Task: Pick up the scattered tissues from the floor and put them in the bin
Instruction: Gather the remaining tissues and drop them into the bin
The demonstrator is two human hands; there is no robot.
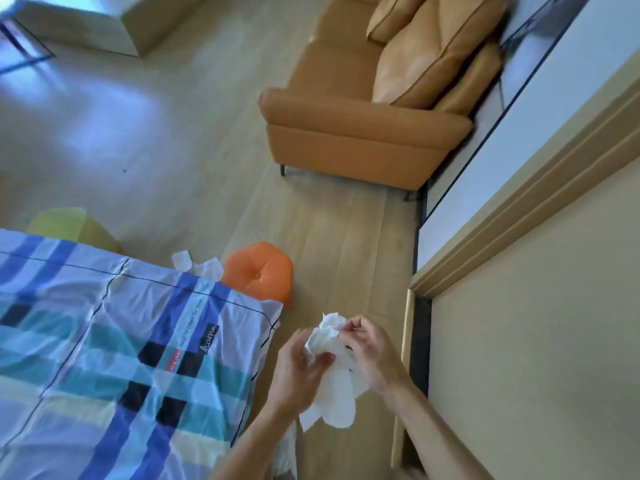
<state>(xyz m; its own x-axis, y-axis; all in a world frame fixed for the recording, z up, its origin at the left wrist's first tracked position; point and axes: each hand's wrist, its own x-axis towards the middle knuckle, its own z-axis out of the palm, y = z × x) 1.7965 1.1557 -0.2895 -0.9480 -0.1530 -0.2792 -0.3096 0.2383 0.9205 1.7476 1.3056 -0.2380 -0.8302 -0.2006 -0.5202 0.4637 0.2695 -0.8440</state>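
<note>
A bunch of white tissues [333, 379] hangs between both my hands, above the wooden floor beside the bed. My left hand [298, 370] grips its left side and my right hand [369, 351] pinches its top right. Two more white tissues [201, 265] lie on the floor past the bed corner, next to an orange pouf. A yellow-green bin [69, 225] stands on the floor behind the bed's far edge, partly hidden by the bedding. Another bit of white tissue [287, 452] shows low down under my left forearm.
The bed with a blue, teal and black checked cover [114, 368] fills the lower left. An orange pouf [259, 271] sits at its corner. An orange sofa [374, 109] stands further on. A wall and door frame [519, 306] run along the right.
</note>
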